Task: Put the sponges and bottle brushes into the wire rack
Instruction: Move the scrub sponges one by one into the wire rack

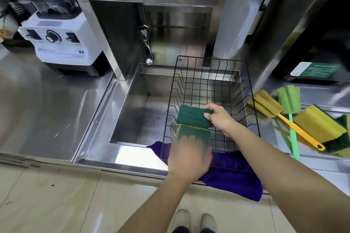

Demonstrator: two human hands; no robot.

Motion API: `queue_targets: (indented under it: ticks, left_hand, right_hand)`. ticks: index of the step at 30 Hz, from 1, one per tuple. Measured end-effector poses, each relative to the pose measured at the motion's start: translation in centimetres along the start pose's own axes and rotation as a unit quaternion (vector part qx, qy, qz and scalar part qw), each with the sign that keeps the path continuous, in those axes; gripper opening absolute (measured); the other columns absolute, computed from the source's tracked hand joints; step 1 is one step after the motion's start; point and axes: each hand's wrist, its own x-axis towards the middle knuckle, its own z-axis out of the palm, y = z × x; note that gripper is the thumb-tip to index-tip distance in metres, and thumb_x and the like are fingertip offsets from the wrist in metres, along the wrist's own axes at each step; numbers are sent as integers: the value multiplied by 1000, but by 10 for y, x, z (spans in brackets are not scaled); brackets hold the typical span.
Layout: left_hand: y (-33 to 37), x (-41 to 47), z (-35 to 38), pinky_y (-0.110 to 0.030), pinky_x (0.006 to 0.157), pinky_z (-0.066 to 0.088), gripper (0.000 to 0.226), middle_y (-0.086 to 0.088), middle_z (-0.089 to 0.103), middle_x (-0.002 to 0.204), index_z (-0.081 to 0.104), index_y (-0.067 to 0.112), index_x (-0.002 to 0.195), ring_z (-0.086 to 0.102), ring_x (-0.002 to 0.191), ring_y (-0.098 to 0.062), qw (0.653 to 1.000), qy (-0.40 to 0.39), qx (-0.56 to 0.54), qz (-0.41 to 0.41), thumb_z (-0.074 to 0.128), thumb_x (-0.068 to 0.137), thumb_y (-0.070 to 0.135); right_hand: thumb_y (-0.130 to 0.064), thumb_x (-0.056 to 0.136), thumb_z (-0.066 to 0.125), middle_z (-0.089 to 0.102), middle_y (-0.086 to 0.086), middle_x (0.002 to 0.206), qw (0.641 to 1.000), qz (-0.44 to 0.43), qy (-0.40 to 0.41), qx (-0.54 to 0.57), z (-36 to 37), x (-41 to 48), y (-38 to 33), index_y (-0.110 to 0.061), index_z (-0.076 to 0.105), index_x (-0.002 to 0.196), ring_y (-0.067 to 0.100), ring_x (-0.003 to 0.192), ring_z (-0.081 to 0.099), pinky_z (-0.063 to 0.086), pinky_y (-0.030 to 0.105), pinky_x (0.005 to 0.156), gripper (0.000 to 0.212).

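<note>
Both hands are inside the wire rack (251,89), each closed on a sponge: right hand (220,119) grips the far sponge (193,118), the blurred left hand (189,155) probably pinches the near sponge (194,136). Set them flat side by side, leaving room for the bottle brushes (284,111) waiting on the counter

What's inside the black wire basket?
The wire rack holds two green-topped sponges: the right hand grips the farther sponge, the left hand the nearer sponge. The hands and sponges cover some of its floor; the rest looks bare.
</note>
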Motion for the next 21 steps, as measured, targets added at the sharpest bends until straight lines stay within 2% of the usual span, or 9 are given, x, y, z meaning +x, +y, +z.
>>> queue_targets:
  ticks: [2, 4, 7, 9, 12, 15, 21]
  left_hand:
    - [0, 0, 0, -36, 63, 46, 44, -5, 61, 71, 64, 11, 71, 55, 68, -25, 1000, 0, 2, 2, 38, 87, 44]
    - [0, 0, 0, -36, 62, 46, 44, -5, 60, 70, 63, 11, 70, 55, 67, -25, 1000, 3, 2, 5, 39, 87, 43]
    - [0, 0, 0, -36, 59, 44, 43, -6, 59, 68, 62, 10, 69, 54, 65, -26, 1000, 12, 5, 12, 40, 86, 42]
    - [0, 1, 1, -36, 58, 44, 42, -6, 59, 68, 62, 10, 69, 54, 65, -27, 1000, 13, 10, 17, 40, 86, 42]
    - [1, 2, 2, -36, 58, 44, 42, -6, 59, 68, 62, 10, 69, 54, 64, -27, 999, 11, 14, 29, 40, 87, 41]
    - [3, 2, 3, -36, 59, 44, 43, -7, 58, 66, 60, 9, 68, 54, 63, -27, 999, 21, 20, 46, 39, 87, 41]
    - [36, 10, 6, -38, 58, 44, 48, -8, 59, 63, 61, 8, 66, 55, 60, -28, 996, 10, 20, 90, 38, 86, 45]
  right_hand:
    - [-6, 96, 44, 57, 22, 124, 1000, -7, -8, -29, -1, 1, -1, -10, 56, 115, 22, 96, 50, 46, 35, 82, 23]
    - [-10, 96, 45, 57, 16, 127, 997, -18, -12, -71, -1, 2, 0, -13, 56, 119, 24, 105, 52, 41, 33, 89, 25]
    - [-24, 97, 45, 49, 13, 136, 974, -25, 22, -224, -1, 3, 1, -22, 51, 131, 30, 125, 44, 36, 38, 102, 35]
    - [-27, 95, 46, 43, 14, 139, 964, -35, 33, -260, -1, 0, 0, -23, 47, 135, 33, 127, 43, 36, 44, 108, 40]
    - [-23, 94, 50, 41, 14, 139, 969, -64, 24, -236, -4, -9, -2, -15, 43, 136, 31, 124, 47, 40, 43, 106, 44]
    - [-20, 94, 48, 49, 11, 134, 966, -116, 48, -228, -16, -23, -3, -14, 47, 133, 27, 118, 52, 43, 41, 102, 39]
    - [-12, 94, 47, 64, 12, 115, 954, -187, 157, -175, -65, -44, -5, -8, 57, 119, 26, 104, 59, 48, 36, 89, 27]
